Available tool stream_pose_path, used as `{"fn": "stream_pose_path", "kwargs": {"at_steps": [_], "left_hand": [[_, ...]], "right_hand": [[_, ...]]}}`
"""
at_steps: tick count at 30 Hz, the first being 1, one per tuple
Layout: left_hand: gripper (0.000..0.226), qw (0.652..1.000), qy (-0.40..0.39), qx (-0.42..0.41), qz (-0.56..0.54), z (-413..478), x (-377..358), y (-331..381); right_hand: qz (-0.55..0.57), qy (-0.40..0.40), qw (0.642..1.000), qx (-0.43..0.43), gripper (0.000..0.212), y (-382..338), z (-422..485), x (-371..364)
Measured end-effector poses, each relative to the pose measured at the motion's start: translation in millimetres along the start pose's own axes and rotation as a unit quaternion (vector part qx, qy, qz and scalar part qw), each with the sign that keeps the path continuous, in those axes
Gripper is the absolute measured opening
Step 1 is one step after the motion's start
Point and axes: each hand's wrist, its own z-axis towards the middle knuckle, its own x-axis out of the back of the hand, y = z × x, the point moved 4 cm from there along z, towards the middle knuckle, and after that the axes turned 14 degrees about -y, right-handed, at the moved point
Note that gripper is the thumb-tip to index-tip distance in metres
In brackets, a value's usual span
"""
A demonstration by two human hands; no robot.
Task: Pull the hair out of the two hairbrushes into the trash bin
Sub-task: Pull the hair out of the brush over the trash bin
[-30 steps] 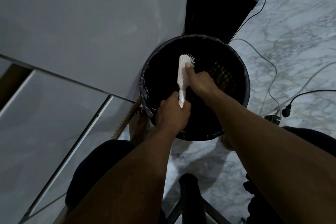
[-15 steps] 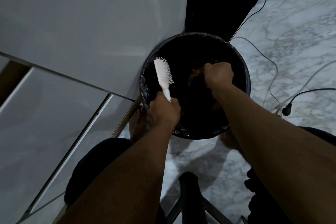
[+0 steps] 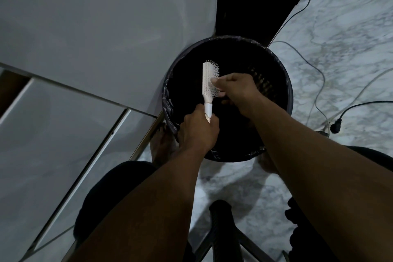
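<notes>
A white hairbrush stands upright over the round black trash bin, bristles facing right. My left hand is closed around the brush handle at the bin's near-left rim. My right hand is over the bin's middle, fingertips pinched into the bristles on the brush's right side. Any hair between the fingers is too dark to make out. Only one hairbrush is in view.
A black liner bag lines the bin. White cabinet panels fill the left. A dark cabinet stands behind the bin. Cables and a black plug lie on the marble floor at right. A dark stool frame is below.
My right hand came back from the bin's right side to the bristles. My left hand swung the brush from the left rim back toward the bin's middle.
</notes>
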Motion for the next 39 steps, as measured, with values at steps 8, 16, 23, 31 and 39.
{"fn": "stream_pose_path", "kwargs": {"at_steps": [8,16,23,31,39], "left_hand": [[0.02,0.998,-0.01,-0.059,0.016,2,-3,3],[0.018,0.999,-0.004,-0.031,-0.04,7,-4,-7],[0.024,0.998,-0.016,-0.052,-0.012,5,-9,-5],[0.025,0.997,-0.018,-0.075,-0.016,7,-9,-4],[0.021,0.996,-0.011,-0.072,-0.058,8,-9,-4]], "right_hand": [[0.025,0.078,0.996,0.025,0.025,4,7,9],[0.042,0.091,0.994,0.045,0.021,-7,7,13],[-0.1,0.052,0.993,0.045,0.01,-4,6,3],[-0.089,0.065,0.99,0.088,0.008,-1,4,12],[0.029,0.13,0.989,0.07,0.023,-9,-1,14]]}}
